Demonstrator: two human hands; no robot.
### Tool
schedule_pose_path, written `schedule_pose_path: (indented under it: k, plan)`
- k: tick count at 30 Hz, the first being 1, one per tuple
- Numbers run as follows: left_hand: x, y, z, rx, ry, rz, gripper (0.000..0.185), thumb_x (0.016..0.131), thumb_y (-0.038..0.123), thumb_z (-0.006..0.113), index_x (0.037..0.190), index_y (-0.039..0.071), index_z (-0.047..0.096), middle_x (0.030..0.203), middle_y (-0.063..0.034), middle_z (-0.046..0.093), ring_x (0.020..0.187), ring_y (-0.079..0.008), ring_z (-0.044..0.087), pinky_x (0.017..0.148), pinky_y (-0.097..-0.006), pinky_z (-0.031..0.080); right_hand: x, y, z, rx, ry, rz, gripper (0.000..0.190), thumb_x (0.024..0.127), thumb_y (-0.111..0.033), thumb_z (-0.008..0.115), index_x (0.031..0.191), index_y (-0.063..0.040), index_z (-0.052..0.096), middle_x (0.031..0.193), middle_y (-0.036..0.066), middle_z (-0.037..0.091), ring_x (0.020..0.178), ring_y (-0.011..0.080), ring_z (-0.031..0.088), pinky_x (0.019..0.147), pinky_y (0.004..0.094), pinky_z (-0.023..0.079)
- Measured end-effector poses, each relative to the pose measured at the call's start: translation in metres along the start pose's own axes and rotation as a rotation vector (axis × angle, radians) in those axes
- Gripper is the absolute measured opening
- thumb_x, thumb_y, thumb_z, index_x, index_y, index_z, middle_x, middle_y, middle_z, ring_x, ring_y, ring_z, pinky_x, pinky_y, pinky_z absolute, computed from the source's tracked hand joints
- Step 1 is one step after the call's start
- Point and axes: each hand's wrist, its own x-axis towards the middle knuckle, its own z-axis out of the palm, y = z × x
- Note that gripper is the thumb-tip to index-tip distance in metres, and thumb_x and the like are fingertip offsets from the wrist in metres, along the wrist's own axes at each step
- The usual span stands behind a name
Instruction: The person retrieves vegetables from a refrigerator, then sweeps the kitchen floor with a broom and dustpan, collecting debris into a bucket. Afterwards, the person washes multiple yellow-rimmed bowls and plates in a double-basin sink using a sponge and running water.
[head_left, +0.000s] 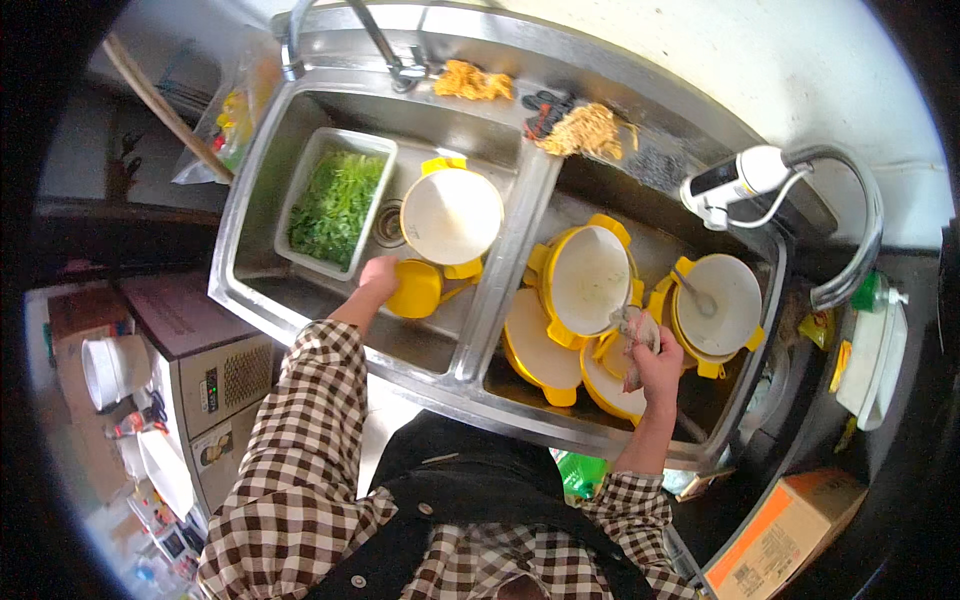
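My left hand (380, 276) grips the edge of a small yellow pot or bowl (416, 290) low in the left sink basin. Just behind it lies a white-lined bowl with yellow handles (452, 215), beside the drain (389, 224). Over the right basin, my right hand (657, 364) holds a crumpled, greyish-pink cloth (640, 336). That cloth is close to the rim of a white-lined yellow bowl (591, 279) with small green bits inside. Several similar bowls lie beneath and around it. On the right, a spoon (697, 295) rests in another stacked bowl (726, 315).
A translucent tub (335, 270) of chopped greens (335, 206) occupies the left basin. Scrubbing mesh (472, 80), a tan scrubber (589, 130) and faucets (406, 73) line the back ledge. A white water-heater tap (735, 180) overhangs the right basin. A cardboard box (787, 532) stands at lower right.
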Motion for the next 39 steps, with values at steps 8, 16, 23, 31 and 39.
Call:
schedule_pose_path:
  k: [8,16,23,31,39]
  plan:
    - [-0.081,0.102,-0.104,0.185,-0.488,0.386,0.031,0.078,0.035,0.062,0.088,0.006,0.065,0.081,-0.0142,0.065,0.073,-0.0271,0.063,0.066,-0.0376,0.050,-0.004,-0.009,-0.055,0.237,0.019,0.097,0.025,0.069,-0.002,0.055,0.093,-0.001,0.060,0.076,0.003,0.060,0.059,0.0107,0.057,0.047,0.0275,0.048]
    - [-0.131,0.262,-0.056,-0.297,-0.042,0.598,0.046,0.075,0.022,0.063,0.114,0.001,0.048,0.090,-0.0181,0.058,0.082,-0.0341,0.059,0.070,-0.0395,0.049,0.002,-0.005,-0.070,0.135,-0.099,0.150,0.025,0.070,-0.002,0.055,0.095,-0.001,0.060,0.083,0.004,0.063,0.069,0.0106,0.058,0.062,0.0258,0.048]
    - [-0.113,0.283,0.015,-0.523,0.285,0.172,0.071,0.071,0.020,0.067,0.125,-0.001,0.026,0.114,-0.0289,0.045,0.094,-0.0416,0.055,0.078,-0.0441,0.048,0.055,0.008,0.007,-0.154,-0.366,-0.269,0.020,0.072,-0.012,0.062,0.090,-0.003,0.062,0.085,0.010,0.061,0.076,0.0218,0.058,0.068,0.0347,0.047]
    - [-0.082,0.282,0.034,-0.497,0.079,-0.024,0.048,0.079,0.011,0.048,0.121,-0.001,0.028,0.084,-0.0305,0.058,0.080,-0.0439,0.059,0.072,-0.0487,0.048,0.138,0.086,0.090,-0.435,0.064,-0.208,0.018,0.073,-0.012,0.060,0.088,-0.002,0.060,0.100,0.020,0.057,0.090,0.0339,0.055,0.082,0.0406,0.045]
    - [-0.079,0.276,0.044,-0.664,-0.048,-0.055,0.051,0.078,0.014,0.044,0.127,0.005,0.034,0.107,-0.0284,0.055,0.100,-0.0440,0.052,0.086,-0.0467,0.042,0.126,0.088,0.143,-0.059,-0.384,-0.243,0.020,0.069,-0.006,0.066,0.088,-0.003,0.059,0.092,0.013,0.064,0.083,0.0191,0.062,0.074,0.0305,0.049]
